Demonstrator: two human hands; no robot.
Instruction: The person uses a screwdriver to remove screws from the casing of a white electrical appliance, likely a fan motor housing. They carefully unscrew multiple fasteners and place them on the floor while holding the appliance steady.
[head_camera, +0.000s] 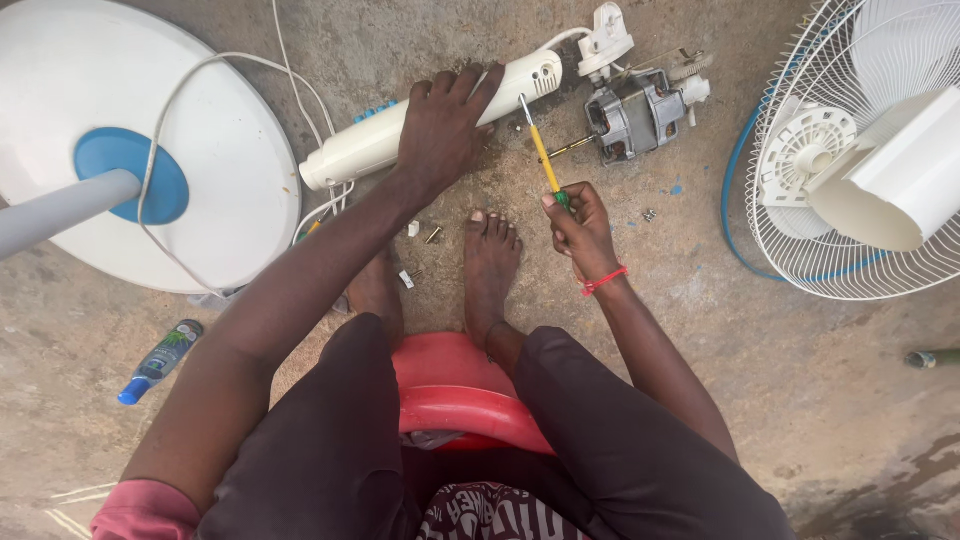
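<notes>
My left hand (445, 125) rests palm down on a white fan control housing (365, 145) lying on the concrete floor, fingers spread over it. My right hand (580, 230) grips a screwdriver (543, 152) with a yellow shaft and green handle, tip pointing up toward the housing's end. A grey fan motor (635, 115) lies just beyond, joined by wires to a white plastic part (605, 42). Small screws (433, 235) lie near my bare feet (490, 265).
A round white fan base (230, 170) with a blue hub and grey pole lies at left, its white cord (165, 150) looped over it. A white wire fan guard (850, 160) sits at right. A small bottle (160, 360) lies lower left. I sit on a red stool (460, 400).
</notes>
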